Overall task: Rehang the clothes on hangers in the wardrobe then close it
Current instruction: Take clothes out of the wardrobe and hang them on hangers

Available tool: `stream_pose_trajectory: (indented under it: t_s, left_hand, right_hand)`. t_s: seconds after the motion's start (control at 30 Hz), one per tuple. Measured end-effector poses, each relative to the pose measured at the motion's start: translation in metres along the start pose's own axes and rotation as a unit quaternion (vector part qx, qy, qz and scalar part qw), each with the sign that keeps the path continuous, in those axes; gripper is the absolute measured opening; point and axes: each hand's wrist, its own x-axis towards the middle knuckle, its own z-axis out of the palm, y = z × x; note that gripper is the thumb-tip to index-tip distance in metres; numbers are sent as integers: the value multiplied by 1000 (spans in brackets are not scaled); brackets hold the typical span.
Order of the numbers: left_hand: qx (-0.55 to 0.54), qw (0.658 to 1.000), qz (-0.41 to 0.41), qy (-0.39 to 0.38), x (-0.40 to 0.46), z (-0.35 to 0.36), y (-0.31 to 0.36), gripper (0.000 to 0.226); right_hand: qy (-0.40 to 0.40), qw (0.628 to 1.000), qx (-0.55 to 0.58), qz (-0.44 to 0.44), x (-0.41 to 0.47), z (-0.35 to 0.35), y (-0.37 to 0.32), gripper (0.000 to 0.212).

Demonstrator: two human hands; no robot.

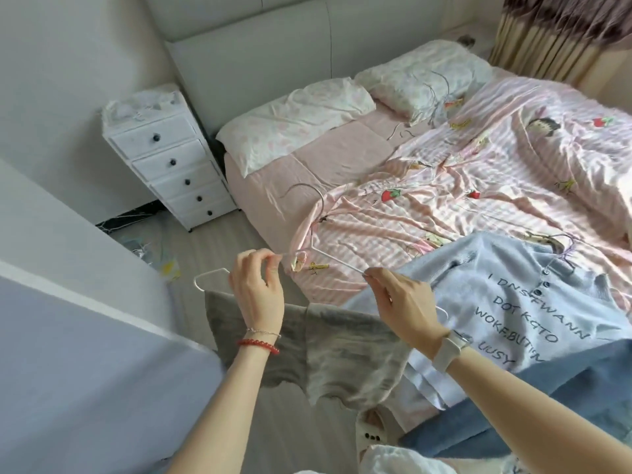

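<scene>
A wire hanger (pixel 318 213) with a metal hook lies in pink striped cloth (pixel 393 220) at the bed's near corner. My left hand (pixel 256 292) pinches a rolled edge of that cloth by the hanger's left end. My right hand (pixel 400 302) pinches the hanger's right arm tip. Below my hands a grey garment (pixel 342 354) hangs on a white hanger (pixel 208 277); what holds that hanger up is hidden behind my left hand. A light blue printed shirt (pixel 513 302) lies on the bed on its own hanger.
More bare hangers (pixel 434 94) lie by the pillows. A blue garment (pixel 547 405) lies on the bed's near edge. A white chest of drawers (pixel 171 159) stands left of the bed. A white panel (pixel 68 302) fills the left foreground. Slippers (pixel 371 436) are on the floor.
</scene>
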Motion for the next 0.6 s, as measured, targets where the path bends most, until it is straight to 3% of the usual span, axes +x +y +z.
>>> stream_pose_trajectory:
  t_s: [0.13,0.43,0.6]
  left_hand:
    - [-12,999,-15,50,41,14,12,12]
    - [-29,994,82,66,148,81,46,10]
    - [-66,986,151,-4,212,147,79,12]
  right_hand:
    - [20,999,37,-10,54,4,7,13]
    - [83,991,84,70,135,4,45,17]
    - [133,975,67,168,180,-5,89,15]
